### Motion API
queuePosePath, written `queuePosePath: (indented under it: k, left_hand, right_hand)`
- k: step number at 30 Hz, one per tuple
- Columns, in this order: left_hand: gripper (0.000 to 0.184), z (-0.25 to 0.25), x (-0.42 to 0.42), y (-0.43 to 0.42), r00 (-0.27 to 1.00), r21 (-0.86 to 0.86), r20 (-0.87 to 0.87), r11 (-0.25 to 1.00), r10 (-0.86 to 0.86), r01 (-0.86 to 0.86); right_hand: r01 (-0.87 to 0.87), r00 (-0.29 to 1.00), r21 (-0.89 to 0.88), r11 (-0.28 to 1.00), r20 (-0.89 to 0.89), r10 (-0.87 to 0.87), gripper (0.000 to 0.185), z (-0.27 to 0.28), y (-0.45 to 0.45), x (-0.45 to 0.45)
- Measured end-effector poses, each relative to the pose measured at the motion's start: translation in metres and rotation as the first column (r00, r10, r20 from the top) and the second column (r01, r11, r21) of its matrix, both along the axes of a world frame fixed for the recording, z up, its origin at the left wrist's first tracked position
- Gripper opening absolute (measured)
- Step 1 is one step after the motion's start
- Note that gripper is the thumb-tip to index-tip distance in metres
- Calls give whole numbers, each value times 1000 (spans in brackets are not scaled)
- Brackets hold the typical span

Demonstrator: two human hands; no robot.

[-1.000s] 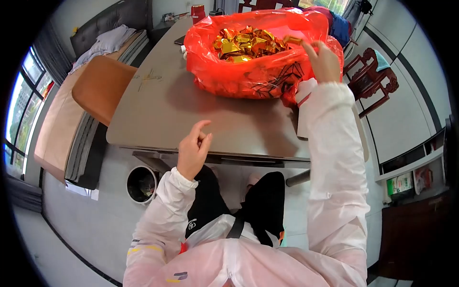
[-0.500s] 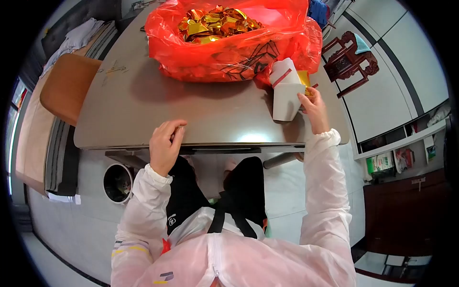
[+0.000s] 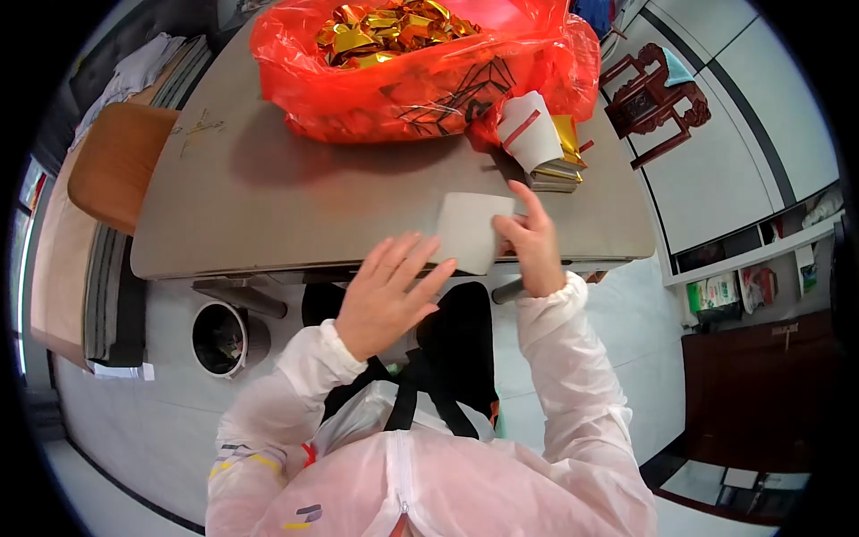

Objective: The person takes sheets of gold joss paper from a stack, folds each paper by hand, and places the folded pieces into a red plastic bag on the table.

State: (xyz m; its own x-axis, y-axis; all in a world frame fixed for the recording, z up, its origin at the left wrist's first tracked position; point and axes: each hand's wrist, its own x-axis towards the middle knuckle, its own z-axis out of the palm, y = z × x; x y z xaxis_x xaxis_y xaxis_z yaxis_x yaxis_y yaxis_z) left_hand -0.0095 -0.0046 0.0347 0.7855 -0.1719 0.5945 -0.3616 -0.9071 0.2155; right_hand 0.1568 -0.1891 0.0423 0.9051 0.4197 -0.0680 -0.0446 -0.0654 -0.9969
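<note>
A pale square sheet of paper (image 3: pixel 467 234) is near the front edge of the table, its lower edge close to the rim. My right hand (image 3: pixel 534 243) grips its right side, thumb on top and index finger stretched out past the upper corner. Just left of the sheet is my left hand (image 3: pixel 386 294), open with fingers spread, the fingertips at the paper's edge. A stack of paper sheets (image 3: pixel 557 175), some gold, lies beyond my right hand with a curled white sheet (image 3: pixel 528 134) marked by a red strip on it.
A large red plastic bag (image 3: pixel 358 116) full of folded gold foil paper (image 3: pixel 394 34) stands at the back of the table (image 3: pixel 206 210). An orange-brown chair (image 3: pixel 116 166) is at the left, a waste bin (image 3: pixel 220 340) on the floor, and a carved wooden chair (image 3: pixel 653 107) at the right.
My right hand has drawn a sheet from the stack leftward and toward me. My left hand has moved right, its fingers spreading beside the sheet. The view has shifted slightly.
</note>
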Motion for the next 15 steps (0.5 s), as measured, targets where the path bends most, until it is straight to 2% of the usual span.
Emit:
queuePosePath:
  k: [2,4,5,9,10,11,12,14,15]
  left_hand:
    - [60,-3,5,-2,1000,69,-23,998,-7,8]
    - [60,-8,12,6,999,141,4,989,34,-35]
    - [50,-9,12,12,998,140,13,988,58,-59]
    - [33,-22,2,32,999,60,-15,998,35,-34]
    - [29,-18,-1,34,999,31,-9,999,34,-33]
    - [25,-15,-3,36,1000,1,-4,1000,31,-30]
    - [23,-14,-4,37,998,-60,-46,997,47,-50]
    - [19,-11,-1,39,990,-189,-121,978,69,-91]
    - [16,-7,3,40,993,-235,-88,967,81,-99]
  right_hand:
    - [-76,997,18,997,-31,77,65,2,22,-12]
    - [-145,987,-97,985,49,150,62,4,37,-19]
    - [-178,977,-157,971,86,193,61,4,42,-20]
    - [-51,817,-346,937,526,239,47,-8,49,-19]
    - [12,748,-360,933,622,231,42,-6,48,-23]
    - [71,571,-283,956,797,194,37,-9,47,-24]
    - [-14,526,-276,961,815,242,34,-4,44,-24]
    - [-262,543,-357,897,713,443,34,-5,32,-25]
    - [-271,515,-371,888,724,459,34,-5,32,-25]
